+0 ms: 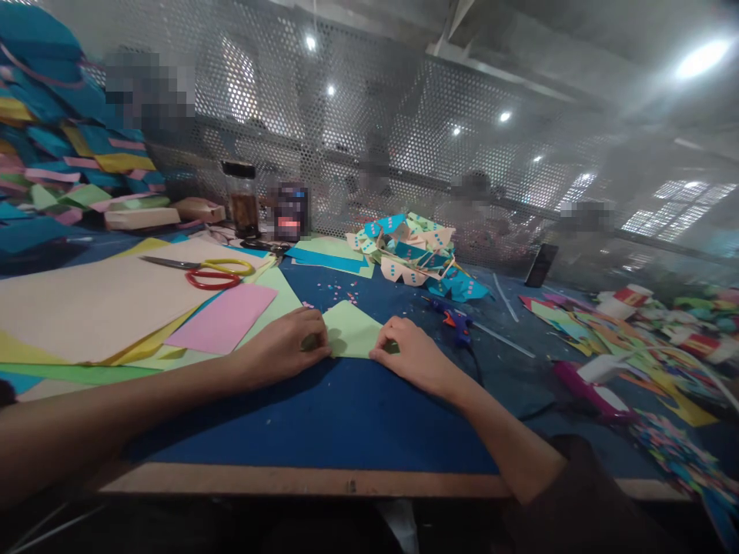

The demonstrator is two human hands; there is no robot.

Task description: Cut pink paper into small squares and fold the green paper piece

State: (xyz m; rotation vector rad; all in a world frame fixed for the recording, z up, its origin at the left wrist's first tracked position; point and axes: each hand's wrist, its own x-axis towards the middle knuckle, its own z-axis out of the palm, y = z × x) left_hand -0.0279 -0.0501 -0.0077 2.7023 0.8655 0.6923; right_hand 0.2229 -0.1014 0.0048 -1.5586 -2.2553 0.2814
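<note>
While the left hand (295, 338), grip closed, pinches the left corner of a pointed pale-green paper sheet (352, 331), the right hand (411, 354) likewise pinches its right corner.

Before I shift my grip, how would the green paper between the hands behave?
Looking thin, the green paper is likely light and apt to bend. Pushed, it would probably slide, since it seems to lie on the blue tabletop.
</note>
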